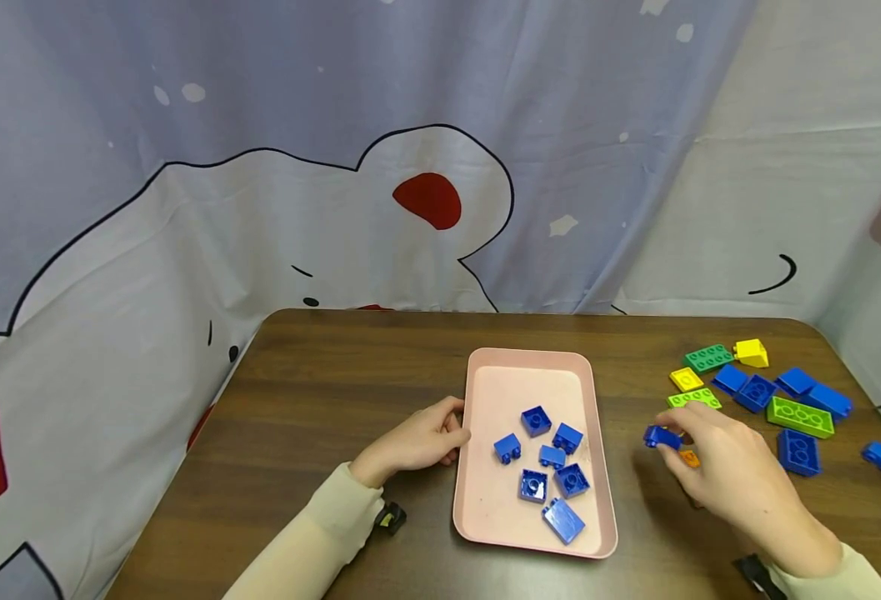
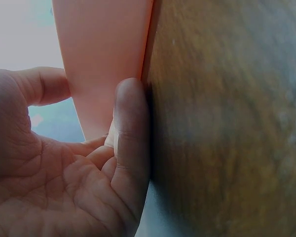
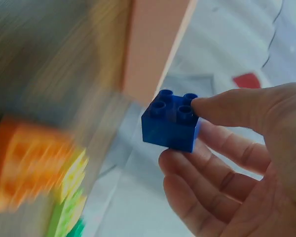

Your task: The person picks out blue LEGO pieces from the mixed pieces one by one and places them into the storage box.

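A pink tray (image 1: 485,533) on the wooden table holds several blue toy building blocks (image 1: 563,520). At its left side my left hand (image 1: 417,437) holds the edge. In the left wrist view the thumb (image 2: 49,86) meets the rim of the tray (image 2: 106,54), and a finger (image 2: 130,106) lies low against the outer wall. My right hand (image 1: 733,462) is right of the tray, above the table. Between thumb and fingers it pinches a blue building block (image 3: 170,129) with four studs, also visible in the head view.
Loose blocks lie on the right: a dark green one (image 1: 708,358), yellow ones (image 1: 752,353), a long lime one (image 1: 800,417) and several blue ones (image 1: 798,452). An orange block (image 3: 32,163) is blurred below the right hand. A printed curtain (image 1: 320,233) hangs behind the table (image 1: 350,367).
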Demonstrator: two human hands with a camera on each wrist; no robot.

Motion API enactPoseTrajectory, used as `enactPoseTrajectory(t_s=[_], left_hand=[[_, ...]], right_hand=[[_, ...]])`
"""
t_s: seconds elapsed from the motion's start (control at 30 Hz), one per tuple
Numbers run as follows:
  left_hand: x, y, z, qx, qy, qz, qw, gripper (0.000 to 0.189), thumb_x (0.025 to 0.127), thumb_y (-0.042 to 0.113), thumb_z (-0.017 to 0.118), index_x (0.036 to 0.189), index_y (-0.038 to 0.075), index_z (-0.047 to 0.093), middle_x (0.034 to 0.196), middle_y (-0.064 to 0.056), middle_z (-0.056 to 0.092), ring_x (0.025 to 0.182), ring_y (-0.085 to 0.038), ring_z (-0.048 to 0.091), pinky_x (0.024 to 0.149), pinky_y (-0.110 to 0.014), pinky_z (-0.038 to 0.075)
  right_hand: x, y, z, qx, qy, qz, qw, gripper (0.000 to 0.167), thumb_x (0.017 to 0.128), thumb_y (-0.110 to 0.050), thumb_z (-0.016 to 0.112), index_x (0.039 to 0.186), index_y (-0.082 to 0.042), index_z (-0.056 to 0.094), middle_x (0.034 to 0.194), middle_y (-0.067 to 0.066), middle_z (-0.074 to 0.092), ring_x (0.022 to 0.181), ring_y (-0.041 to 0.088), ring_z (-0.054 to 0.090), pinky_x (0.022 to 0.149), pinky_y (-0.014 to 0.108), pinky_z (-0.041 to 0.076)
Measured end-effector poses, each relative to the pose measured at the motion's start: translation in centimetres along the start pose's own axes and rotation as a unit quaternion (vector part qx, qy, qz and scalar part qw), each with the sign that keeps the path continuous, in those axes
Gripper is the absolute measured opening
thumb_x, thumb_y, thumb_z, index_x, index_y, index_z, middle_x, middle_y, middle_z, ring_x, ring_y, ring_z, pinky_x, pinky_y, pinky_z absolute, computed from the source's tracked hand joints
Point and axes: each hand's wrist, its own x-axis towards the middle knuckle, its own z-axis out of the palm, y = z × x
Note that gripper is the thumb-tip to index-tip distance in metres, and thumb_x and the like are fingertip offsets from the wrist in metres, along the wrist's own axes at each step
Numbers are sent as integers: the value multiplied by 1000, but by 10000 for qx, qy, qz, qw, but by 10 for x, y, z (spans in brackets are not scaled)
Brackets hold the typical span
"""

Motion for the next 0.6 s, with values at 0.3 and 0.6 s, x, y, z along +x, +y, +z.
enactPoseTrajectory(t_s=[0.3, 0.6], left_hand=[[1, 1, 1, -9, 12, -81, 10000, 54, 99, 23, 57, 147, 0, 47, 82, -1, 64, 65, -12, 65, 62, -28, 53], [-1, 1, 1, -11, 17, -106, 9999, 54, 99, 23, 57, 147, 0, 47, 82, 0, 64, 65, -13, 65, 63, -29, 53]], right_hand=[[12, -63, 17, 627, -330, -716, 9949, 33, 73, -10, 92, 99, -20, 75, 91, -13, 66, 74, 1, 59, 62, 21, 52], [10, -108, 44, 1317, -894, -1543, 9751, 22, 82, -20, 87, 99, -21, 73, 94, -13, 66, 81, -1, 59, 72, 24, 56]])
